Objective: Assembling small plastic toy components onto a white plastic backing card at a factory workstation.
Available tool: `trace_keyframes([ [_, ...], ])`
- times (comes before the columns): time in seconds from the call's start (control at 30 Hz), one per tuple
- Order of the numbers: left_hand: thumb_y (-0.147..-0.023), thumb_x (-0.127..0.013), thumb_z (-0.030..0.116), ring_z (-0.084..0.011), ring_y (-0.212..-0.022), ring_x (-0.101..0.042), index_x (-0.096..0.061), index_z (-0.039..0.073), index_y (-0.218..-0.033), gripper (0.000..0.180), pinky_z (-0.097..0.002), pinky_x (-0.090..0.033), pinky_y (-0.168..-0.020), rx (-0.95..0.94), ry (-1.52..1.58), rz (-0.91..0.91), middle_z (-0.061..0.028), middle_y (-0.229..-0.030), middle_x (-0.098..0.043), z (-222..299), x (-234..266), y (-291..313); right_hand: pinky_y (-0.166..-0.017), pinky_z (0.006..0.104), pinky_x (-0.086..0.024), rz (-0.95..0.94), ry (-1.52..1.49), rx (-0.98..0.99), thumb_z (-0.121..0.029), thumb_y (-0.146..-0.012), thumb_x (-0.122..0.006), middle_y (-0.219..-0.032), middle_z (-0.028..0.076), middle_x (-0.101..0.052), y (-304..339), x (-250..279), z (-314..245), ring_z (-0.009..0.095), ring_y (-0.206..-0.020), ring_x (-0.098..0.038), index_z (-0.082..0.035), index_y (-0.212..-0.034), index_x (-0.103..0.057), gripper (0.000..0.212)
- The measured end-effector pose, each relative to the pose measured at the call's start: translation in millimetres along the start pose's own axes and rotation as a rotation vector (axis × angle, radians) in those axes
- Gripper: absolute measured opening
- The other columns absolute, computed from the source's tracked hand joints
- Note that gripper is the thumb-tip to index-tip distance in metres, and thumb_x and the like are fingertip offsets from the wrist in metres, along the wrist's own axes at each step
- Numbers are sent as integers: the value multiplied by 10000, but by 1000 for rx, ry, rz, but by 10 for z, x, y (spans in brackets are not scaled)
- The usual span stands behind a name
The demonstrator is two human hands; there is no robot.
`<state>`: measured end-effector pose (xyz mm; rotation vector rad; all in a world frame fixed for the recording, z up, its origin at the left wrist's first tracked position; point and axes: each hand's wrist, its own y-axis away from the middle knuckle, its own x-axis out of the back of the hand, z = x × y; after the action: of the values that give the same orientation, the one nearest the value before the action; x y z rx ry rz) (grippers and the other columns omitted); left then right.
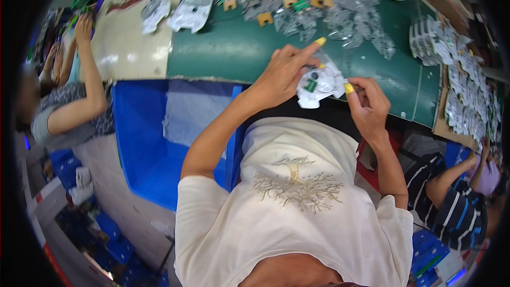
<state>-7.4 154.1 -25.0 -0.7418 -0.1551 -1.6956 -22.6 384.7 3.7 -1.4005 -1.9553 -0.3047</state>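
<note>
At the near edge of the green table, a white moulded plastic part (329, 86) with a small green circuit piece (311, 85) on it is held between my hands. My left hand (281, 74) grips its upper left side, with the index finger stretched out across the top. At its right edge, my right hand (369, 103) pinches with thumb and index finger; whether something tiny is between those fingertips cannot be made out. Yellow covers sit on several of my fingertips.
A heap of clear plastic pieces (353, 13), with orange and green bits, covers the back of the green table (223, 56). White parts (192, 9) lie back left. Stacked parts (465, 82) line the right. A blue bin (141, 143) stands below left; co-workers (79, 101) sit at both sides.
</note>
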Motion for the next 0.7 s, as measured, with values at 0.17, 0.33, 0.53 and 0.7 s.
trace_keyframes([
  [0.17, -835, -521, -41, -293, -955, -528, -428, 26, -1357, 535, -384, -393, -897, 97, 72, 76, -76, -1070, -664, 0, 19, 74, -562, 292, -501, -32, -312, -150, 2, -819, -595, -721, 124, -624, 21, -235, 166, 176, -609, -639, -18, -997, -548, 185],
  [0.33, -836, -598, -40, -207, -843, -600, -570, -12, -1160, 327, -305, -486, -755, 50, 40, 422, -118, -961, -632, 56, 221, -12, -531, 189, -411, 358, -296, -196, 32, -844, -563, -745, -14, -565, -163, 589, 482, 22, -623, -506, -37, -955, -543, 133],
  [0.53, -821, -632, -18, -213, -823, -605, -596, -11, -1118, 299, -308, -485, -745, 153, 96, 292, -113, -926, -639, -72, -11, 56, -418, 181, -348, 656, -211, -151, -29, -874, -548, -682, 0, -579, -740, 1784, 891, 31, -511, -476, -15, -988, -535, 115],
  [0.7, -797, -640, -27, -239, -807, -606, -608, -16, -1090, 295, -324, -485, -743, 145, -32, 298, -111, -883, -649, -64, -12, 20, -408, 191, -365, 653, -206, -199, -73, -868, -584, -667, 23, -600, -1008, 1813, 1405, 42, -484, -481, -21, -1013, -555, 157],
])
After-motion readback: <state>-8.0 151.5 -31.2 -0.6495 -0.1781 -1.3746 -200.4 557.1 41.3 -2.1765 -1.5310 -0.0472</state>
